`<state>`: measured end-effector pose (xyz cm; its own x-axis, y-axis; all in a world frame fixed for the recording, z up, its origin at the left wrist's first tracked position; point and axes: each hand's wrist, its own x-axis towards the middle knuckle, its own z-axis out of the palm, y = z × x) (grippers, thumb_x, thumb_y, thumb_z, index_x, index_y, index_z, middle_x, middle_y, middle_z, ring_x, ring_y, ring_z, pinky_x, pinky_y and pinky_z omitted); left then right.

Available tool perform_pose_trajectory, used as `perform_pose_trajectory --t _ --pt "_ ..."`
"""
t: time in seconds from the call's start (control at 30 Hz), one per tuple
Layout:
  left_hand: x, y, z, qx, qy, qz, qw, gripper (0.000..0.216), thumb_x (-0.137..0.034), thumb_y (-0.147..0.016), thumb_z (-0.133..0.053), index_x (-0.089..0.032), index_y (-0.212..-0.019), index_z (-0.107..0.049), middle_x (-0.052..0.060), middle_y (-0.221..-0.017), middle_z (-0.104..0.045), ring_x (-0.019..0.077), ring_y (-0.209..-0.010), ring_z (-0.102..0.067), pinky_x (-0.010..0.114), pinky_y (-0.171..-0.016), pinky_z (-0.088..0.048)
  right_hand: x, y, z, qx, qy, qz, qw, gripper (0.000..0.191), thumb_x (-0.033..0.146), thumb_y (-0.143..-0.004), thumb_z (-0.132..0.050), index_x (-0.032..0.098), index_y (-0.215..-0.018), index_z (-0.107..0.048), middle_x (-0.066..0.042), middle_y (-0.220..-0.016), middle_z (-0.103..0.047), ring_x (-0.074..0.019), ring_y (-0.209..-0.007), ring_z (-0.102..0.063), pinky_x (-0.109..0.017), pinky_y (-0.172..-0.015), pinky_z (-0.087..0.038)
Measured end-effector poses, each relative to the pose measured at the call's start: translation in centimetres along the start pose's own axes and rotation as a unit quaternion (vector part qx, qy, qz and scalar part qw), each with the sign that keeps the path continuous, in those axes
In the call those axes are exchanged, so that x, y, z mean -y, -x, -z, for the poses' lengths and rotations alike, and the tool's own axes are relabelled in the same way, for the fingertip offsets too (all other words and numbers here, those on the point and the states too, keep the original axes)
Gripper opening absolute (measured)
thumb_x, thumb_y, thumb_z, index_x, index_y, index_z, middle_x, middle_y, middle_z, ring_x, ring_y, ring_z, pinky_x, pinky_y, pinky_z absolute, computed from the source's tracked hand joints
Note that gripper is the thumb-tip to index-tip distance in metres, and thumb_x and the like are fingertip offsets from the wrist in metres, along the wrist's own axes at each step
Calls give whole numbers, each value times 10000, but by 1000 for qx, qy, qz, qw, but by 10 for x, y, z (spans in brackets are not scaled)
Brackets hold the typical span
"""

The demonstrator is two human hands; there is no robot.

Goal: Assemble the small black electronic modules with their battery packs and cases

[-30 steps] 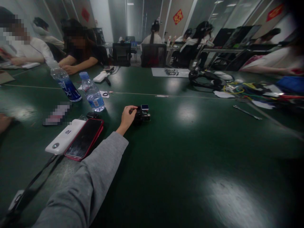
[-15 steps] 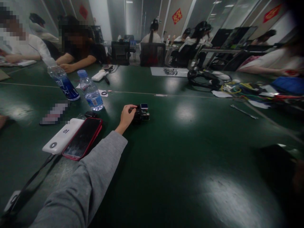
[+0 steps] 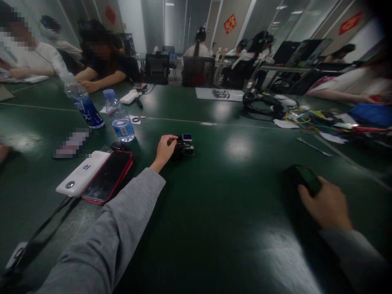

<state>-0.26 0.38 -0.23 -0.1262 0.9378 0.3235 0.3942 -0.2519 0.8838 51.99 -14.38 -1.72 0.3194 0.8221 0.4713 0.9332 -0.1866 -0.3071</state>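
My left hand [image 3: 165, 148] reaches out with its fingers curled over the black left side of a small electronic device [image 3: 188, 147]. A little screen [image 3: 187, 137] and a bare circuit board show at the device's right end; it rests on the green table [image 3: 220, 188]. On the right, my right hand [image 3: 329, 202] grips a dark, block-like object [image 3: 308, 178] with a greenish, glossy top. It is blurred, and I cannot tell its kind. The object is at or just above the table top.
Left of my left arm lie a red-cased phone [image 3: 108, 176], a white power bank [image 3: 82, 173] and another phone [image 3: 72, 143]. Two bottles, a clear one [image 3: 119, 118] and a blue-labelled one [image 3: 86, 107], stand behind. At right are a wrench [image 3: 314, 147] and tangled cables [image 3: 309, 117]. Several people sit beyond.
My right hand has come into view from the right edge, moving left over the table with the dark block-like object. My left hand stays on the electronic device.
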Motion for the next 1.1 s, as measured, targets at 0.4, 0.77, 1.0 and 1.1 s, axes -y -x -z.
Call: perform_pose_trajectory --t 0.4,0.77,1.0,1.1 --pt "6 -2 0 -3 0 -9 1000 149 -191 -891 -573 -203 -985 -689 79 -1167 -611 219 -1121 -575 420 -1008 -463 313 23 -44 77 -149 347 923 598 310 -990 -428 189 -1543 -237 -146 -1622 -187 -319 -1508 -132 -582 -1189 -241" --pt "8 -4 -3 -9 -10 -39 999 161 -153 -875 -571 -195 -968 -695 69 -1119 -637 199 -1084 -595 371 -1011 -456 328 35 -65 127 -158 346 916 455 369 -1020 -411 138 -1410 -450 -166 -1491 -437 -303 -1422 -347 -524 -1091 -405" --pt "7 -3 -1 -6 -14 -33 999 160 -174 -882 -577 -194 -985 -697 74 -1139 -630 200 -1053 -590 386 -998 -460 327 30 -65 50 -171 304 936 283 223 -967 -445 151 -1221 -550 -147 -1203 -592 -307 -1151 -520 -480 -892 -476" --pt "6 -3 0 -8 -21 -25 999 161 -186 -880 -583 -203 -987 -702 71 -1128 -625 201 -1011 -586 397 -983 -468 327 30 -65 37 -163 293 941 284 212 -949 -448 166 -1209 -554 -152 -1185 -574 -323 -1121 -510 -491 -867 -478"
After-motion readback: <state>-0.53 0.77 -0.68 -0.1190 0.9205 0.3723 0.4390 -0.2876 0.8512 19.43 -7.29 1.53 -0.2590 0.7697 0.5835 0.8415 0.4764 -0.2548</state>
